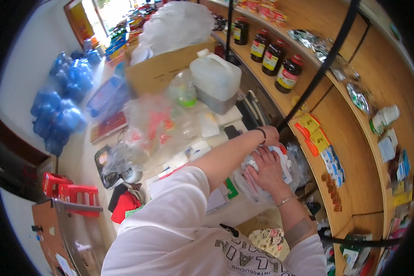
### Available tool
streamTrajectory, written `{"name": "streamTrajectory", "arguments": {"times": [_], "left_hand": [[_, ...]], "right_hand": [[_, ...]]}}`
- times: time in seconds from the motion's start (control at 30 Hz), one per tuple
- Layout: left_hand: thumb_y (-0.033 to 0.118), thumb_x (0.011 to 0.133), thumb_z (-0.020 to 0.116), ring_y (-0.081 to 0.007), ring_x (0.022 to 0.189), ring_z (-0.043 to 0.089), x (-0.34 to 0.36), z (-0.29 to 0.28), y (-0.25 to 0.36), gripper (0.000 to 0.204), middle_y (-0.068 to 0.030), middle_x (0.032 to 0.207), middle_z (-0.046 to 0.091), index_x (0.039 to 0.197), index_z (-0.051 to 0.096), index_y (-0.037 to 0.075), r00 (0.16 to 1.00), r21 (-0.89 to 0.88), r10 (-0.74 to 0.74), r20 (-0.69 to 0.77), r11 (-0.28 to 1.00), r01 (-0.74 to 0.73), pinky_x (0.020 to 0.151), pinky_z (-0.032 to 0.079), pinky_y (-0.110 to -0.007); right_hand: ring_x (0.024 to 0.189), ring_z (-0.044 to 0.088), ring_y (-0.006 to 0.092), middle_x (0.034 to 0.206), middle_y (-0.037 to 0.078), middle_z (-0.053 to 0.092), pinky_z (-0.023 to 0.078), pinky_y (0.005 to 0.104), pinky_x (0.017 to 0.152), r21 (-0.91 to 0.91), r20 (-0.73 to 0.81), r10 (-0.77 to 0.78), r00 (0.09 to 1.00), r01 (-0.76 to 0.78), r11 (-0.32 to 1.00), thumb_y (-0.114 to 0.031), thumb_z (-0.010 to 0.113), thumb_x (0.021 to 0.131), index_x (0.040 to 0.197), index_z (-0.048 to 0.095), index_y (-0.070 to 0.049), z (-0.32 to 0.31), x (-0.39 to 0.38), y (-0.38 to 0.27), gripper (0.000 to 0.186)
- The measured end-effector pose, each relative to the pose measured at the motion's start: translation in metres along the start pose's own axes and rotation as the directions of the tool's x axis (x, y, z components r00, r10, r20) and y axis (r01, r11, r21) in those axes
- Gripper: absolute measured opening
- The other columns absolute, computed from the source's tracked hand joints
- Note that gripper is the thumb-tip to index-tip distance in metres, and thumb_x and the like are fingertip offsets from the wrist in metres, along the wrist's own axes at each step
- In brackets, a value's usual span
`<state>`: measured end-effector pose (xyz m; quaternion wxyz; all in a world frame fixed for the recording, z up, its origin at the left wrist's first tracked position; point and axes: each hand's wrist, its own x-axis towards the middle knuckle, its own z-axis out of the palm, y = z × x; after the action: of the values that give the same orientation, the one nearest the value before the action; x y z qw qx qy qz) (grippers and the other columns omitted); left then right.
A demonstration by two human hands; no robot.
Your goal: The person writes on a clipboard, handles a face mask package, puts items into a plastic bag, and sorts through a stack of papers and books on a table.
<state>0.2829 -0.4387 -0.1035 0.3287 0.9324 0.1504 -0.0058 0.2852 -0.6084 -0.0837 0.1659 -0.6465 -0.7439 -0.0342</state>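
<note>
My right hand (267,170) lies on a clear plastic bag (249,189), its fingers spread over the white and pinkish contents. Reaching across from the left, my left hand (272,134) is at the far edge of the same bag, next to the shelf post. Its fingers are turned away and hidden, so their grip does not show. A small red patch (283,148) and some white material show beside the left hand. More crumpled clear plastic (301,165) sits to the right of the bag.
Papers (175,163) and a large clear bag with red print (147,122) cover the table. Behind stand a jerrycan (216,78) and a cardboard box (168,69). Wooden shelves with dark bottles (272,57) rise at right; red stools (78,198) stand at left.
</note>
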Motion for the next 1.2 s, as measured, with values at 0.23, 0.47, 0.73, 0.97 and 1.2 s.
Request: {"name": "streamTrajectory", "arguments": {"times": [0.23, 0.47, 0.73, 0.97, 1.2], "left_hand": [[0.016, 0.084, 0.060, -0.0095, 0.061, 0.055, 0.006, -0.024, -0.033, 0.016, -0.0053, 0.069, 0.061, 0.090, 0.064, 0.002, 0.934, -0.267, 0.039, -0.356, 0.953, -0.142, 0.056, 0.046, -0.026], [0.011, 0.085, 0.057, -0.0145, 0.065, 0.055, 0.001, -0.026, 0.007, 0.016, -0.0067, 0.076, 0.058, 0.091, 0.061, -0.003, 0.842, -0.316, 0.166, -0.513, 0.875, -0.366, 0.060, 0.045, -0.026], [0.005, 0.080, 0.058, -0.0198, 0.072, 0.055, -0.034, -0.024, 0.044, 0.011, -0.0089, 0.082, 0.055, 0.090, 0.060, -0.001, 0.890, -0.323, 0.163, -0.425, 0.892, -0.318, 0.066, 0.044, -0.027], [0.003, 0.077, 0.057, -0.0313, 0.091, 0.053, -0.081, -0.007, 0.074, 0.024, -0.0133, 0.099, 0.054, 0.101, 0.058, 0.004, 0.628, 0.207, 0.349, -0.695, 0.934, -0.290, 0.078, 0.044, -0.034], [0.023, 0.085, 0.054, -0.0333, 0.113, 0.044, -0.091, 0.035, 0.077, 0.039, -0.0173, 0.121, 0.047, 0.118, 0.049, 0.005, 0.834, -0.046, 0.200, -0.515, 0.965, -0.260, 0.094, 0.035, -0.039]], "right_hand": [[0.115, 0.043, 0.0285, 0.119, 0.015, 0.050, 0.030, 0.0445, 0.096, 0.034, -0.082, 0.032, 0.996, -0.030, 0.999, -0.038, 0.057, 0.078, 0.112, 0.054, -0.010, 0.008, 0.015, 0.022, 0.043], [0.105, 0.049, 0.0291, 0.114, 0.015, 0.053, 0.032, 0.0427, 0.092, 0.094, -0.056, 0.066, 0.996, -0.061, 0.994, -0.038, 0.055, 0.079, 0.112, 0.054, -0.010, 0.006, -0.001, 0.037, 0.043], [0.100, 0.051, 0.0277, 0.110, 0.014, 0.055, 0.036, 0.0414, 0.086, 0.089, -0.096, 0.110, 0.989, -0.101, 0.991, -0.037, 0.054, 0.078, 0.107, 0.056, -0.007, 0.016, 0.000, 0.037, 0.042], [0.096, 0.051, 0.0273, 0.102, 0.013, 0.057, 0.037, 0.0416, 0.085, 0.046, -0.416, -0.058, 0.908, 0.085, 0.995, -0.028, 0.057, 0.078, 0.102, 0.058, -0.006, 0.011, -0.012, 0.031, 0.033], [0.099, 0.049, 0.0328, 0.102, 0.016, 0.055, 0.040, 0.0399, 0.085, 0.082, -0.476, 0.091, 0.875, -0.059, 0.995, -0.019, 0.066, 0.071, 0.103, 0.053, 0.000, -0.039, -0.056, 0.036, 0.040]]}}
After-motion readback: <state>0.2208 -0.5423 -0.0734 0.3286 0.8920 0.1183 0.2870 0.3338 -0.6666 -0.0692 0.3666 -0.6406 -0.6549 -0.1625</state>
